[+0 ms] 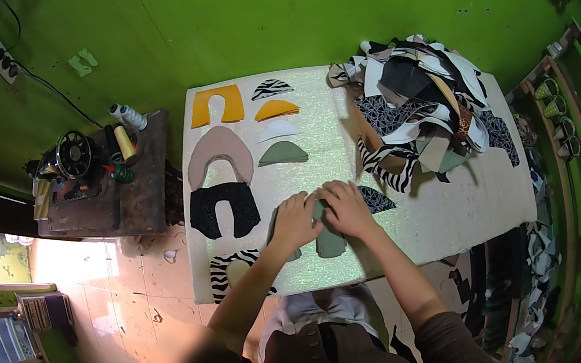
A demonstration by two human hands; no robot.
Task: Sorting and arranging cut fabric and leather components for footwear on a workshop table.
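Observation:
A stack of green U-shaped cut pieces (329, 240) lies near the front edge of the table, partly hidden by my hands. My left hand (297, 221) rests on its left part, the fingers bent over the material. Over its upper right part curls my right hand (347, 208), with fingertips close to those of the left. Just beyond the right hand is a dark patterned piece (377, 199). Left of my forearm lie a zebra-striped U-shaped piece (225, 274) and a black one (201, 212). A green half-round stack (283, 153) sits farther up.
Pink (215, 144) and yellow (203, 108) U-shaped pieces lie on the white table (431, 228), beside yellow, white and zebra half-rounds. A heap of scraps (412, 97) covers the back right. At left stands a sewing machine (65, 161); a rack (570, 216) with footwear is at right.

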